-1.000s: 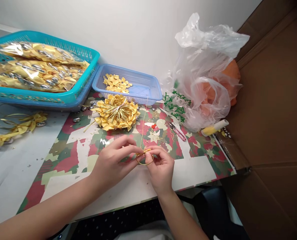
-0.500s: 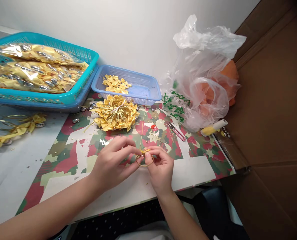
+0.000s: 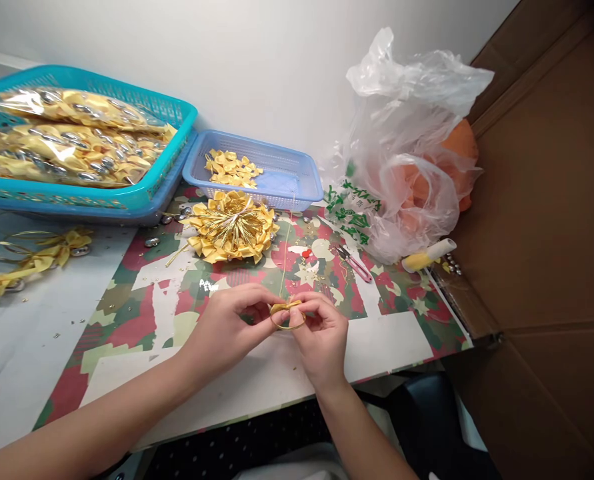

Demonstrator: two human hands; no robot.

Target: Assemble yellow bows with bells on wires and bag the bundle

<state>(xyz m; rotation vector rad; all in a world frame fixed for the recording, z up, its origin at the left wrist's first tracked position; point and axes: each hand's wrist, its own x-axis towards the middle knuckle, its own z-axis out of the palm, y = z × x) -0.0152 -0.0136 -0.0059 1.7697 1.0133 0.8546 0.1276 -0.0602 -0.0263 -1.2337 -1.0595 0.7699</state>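
A small yellow ribbon bow (image 3: 285, 306) with a gold cord loop (image 3: 287, 327) hanging beneath it is pinched between my two hands. My left hand (image 3: 234, 323) closes thumb and fingers on the bow's left end. On the right end, the thumb and curled fingers of my right hand (image 3: 321, 337) grip it. A thin yellow thread (image 3: 287, 250) runs up from the bow toward the small blue basket (image 3: 299, 190). Beyond my hands lies a round bundle of yellow bows (image 3: 233, 227) with gold cords gathered at its centre.
A teal basket (image 3: 171, 160) holds bagged bows at the left, near loose bows with cords (image 3: 39, 260). Pink-handled thread snips (image 3: 355, 265) lie right of centre. A clear plastic bag (image 3: 401, 147), a yellow-and-white roll (image 3: 429, 255) and a cardboard wall (image 3: 541, 200) stand to the right.
My left hand's fingers, slightly apart before, have closed onto the bow's left end. The bow looks more spread out between the hands. My right hand has stayed nearly still.
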